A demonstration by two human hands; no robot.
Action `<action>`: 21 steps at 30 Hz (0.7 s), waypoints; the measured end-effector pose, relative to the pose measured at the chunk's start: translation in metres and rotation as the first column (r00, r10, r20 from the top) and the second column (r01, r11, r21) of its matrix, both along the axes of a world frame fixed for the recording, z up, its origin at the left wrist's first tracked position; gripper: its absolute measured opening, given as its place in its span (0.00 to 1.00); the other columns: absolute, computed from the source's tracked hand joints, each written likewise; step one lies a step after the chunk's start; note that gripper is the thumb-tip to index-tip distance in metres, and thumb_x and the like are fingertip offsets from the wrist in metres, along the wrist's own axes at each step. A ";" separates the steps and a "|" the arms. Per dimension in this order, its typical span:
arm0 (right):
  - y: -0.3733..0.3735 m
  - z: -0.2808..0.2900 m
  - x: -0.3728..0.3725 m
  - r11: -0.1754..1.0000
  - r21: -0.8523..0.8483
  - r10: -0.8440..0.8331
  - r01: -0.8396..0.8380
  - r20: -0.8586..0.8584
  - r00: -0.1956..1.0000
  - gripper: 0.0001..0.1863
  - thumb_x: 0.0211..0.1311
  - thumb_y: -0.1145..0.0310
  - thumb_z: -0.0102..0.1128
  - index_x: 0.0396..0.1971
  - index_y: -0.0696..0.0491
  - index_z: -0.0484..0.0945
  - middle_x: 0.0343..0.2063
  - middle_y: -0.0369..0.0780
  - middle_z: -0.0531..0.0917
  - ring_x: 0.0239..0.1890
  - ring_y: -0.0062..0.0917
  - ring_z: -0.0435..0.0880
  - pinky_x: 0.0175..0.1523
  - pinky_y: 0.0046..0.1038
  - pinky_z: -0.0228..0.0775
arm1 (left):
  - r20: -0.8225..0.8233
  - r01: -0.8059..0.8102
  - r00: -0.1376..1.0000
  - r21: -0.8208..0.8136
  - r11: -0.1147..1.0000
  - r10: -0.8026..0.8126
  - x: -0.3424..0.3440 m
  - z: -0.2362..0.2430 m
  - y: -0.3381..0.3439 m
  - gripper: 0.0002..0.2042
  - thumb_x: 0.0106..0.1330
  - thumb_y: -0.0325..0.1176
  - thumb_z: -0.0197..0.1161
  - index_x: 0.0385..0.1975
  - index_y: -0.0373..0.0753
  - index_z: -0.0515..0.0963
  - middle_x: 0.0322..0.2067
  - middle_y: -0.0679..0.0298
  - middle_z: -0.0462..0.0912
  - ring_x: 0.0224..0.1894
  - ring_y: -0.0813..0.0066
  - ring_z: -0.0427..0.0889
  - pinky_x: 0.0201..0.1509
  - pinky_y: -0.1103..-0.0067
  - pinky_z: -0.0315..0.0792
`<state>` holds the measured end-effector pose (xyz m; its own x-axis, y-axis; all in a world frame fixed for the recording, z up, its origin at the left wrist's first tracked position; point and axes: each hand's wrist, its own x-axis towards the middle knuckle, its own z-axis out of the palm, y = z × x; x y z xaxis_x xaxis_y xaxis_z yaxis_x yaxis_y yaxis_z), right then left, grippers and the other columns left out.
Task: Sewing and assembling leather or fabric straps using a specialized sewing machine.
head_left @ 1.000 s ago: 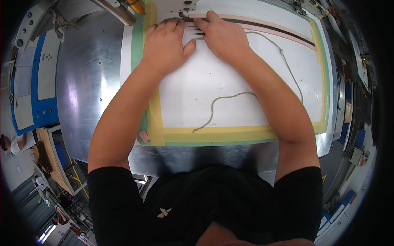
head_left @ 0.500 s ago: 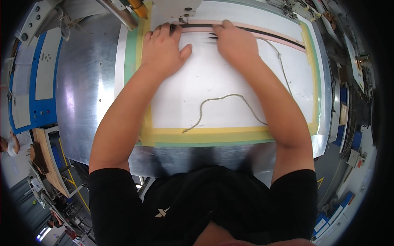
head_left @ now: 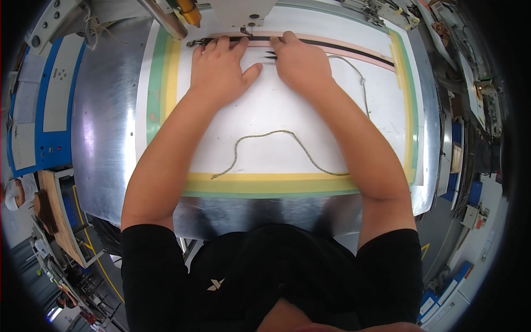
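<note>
A long black strap (head_left: 321, 45) with pink strips along both sides runs left to right across the far part of a white sheet (head_left: 260, 105). At its left end a dark metal clasp (head_left: 196, 42) sticks out past my left hand (head_left: 218, 69). That hand lies on the strap, fingers stretched and thumb apart. My right hand (head_left: 303, 63) presses the strap with its fingertips just right of a machine's needle and foot (head_left: 246, 31). Two dark points of a slim tool (head_left: 270, 55), snips or tweezers, poke out from under this hand, which is closed around the rest.
The white machine head (head_left: 240, 14) hangs above the strap. A thin cord (head_left: 265, 134) winds over the sheet and passes under my right forearm. Yellow and green tape (head_left: 276, 185) borders the sheet on a metal table (head_left: 105, 122). A blue-framed cabinet (head_left: 52, 105) stands left.
The sheet, strap and cord have slid left under the machine head. The clasp now shows beside my left hand. My right hand has moved left with them; my left hand is nearly where it was.
</note>
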<state>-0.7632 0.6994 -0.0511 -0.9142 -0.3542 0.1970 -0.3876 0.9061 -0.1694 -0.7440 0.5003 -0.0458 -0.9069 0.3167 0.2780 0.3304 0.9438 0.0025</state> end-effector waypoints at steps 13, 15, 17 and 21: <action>0.056 0.010 0.007 0.997 0.006 -0.077 0.077 0.056 0.995 0.23 0.67 0.74 0.52 0.61 0.52 0.80 0.52 0.46 0.82 0.47 0.42 0.89 0.50 0.42 0.84 | 0.041 -0.025 0.999 0.091 0.996 0.021 -0.001 -0.006 0.015 0.29 0.68 0.51 0.63 0.65 0.42 0.77 0.65 0.55 0.76 0.68 0.52 0.73 0.73 0.59 0.61; 0.078 0.011 0.008 0.986 0.062 -0.162 0.156 0.114 0.980 0.26 0.69 0.74 0.50 0.65 0.46 0.79 0.54 0.46 0.82 0.49 0.42 0.88 0.53 0.43 0.83 | 0.039 -0.030 0.999 0.082 0.996 0.027 -0.001 -0.007 0.014 0.29 0.68 0.51 0.63 0.66 0.42 0.77 0.65 0.55 0.76 0.68 0.51 0.73 0.73 0.58 0.61; 0.094 0.011 0.008 0.984 0.074 -0.172 0.164 0.122 0.978 0.27 0.69 0.74 0.49 0.66 0.44 0.79 0.55 0.45 0.82 0.49 0.42 0.88 0.54 0.42 0.83 | 0.039 -0.035 0.999 0.075 0.997 0.032 0.000 -0.005 0.018 0.29 0.69 0.51 0.63 0.66 0.42 0.77 0.65 0.54 0.76 0.68 0.51 0.73 0.72 0.58 0.61; 0.097 0.013 0.009 0.985 0.066 -0.164 0.157 0.121 0.979 0.26 0.69 0.74 0.50 0.66 0.46 0.80 0.55 0.45 0.81 0.49 0.42 0.88 0.53 0.41 0.83 | 0.069 -0.056 0.996 0.017 0.998 0.055 0.004 0.005 0.037 0.31 0.68 0.53 0.64 0.68 0.44 0.76 0.64 0.52 0.76 0.67 0.52 0.74 0.72 0.57 0.61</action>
<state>-0.7537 0.7968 -0.0380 -0.9761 -0.2084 0.0613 -0.2156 0.9642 -0.1546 -0.7403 0.5370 -0.0410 -0.9400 0.2605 0.2206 0.2758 0.9603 0.0411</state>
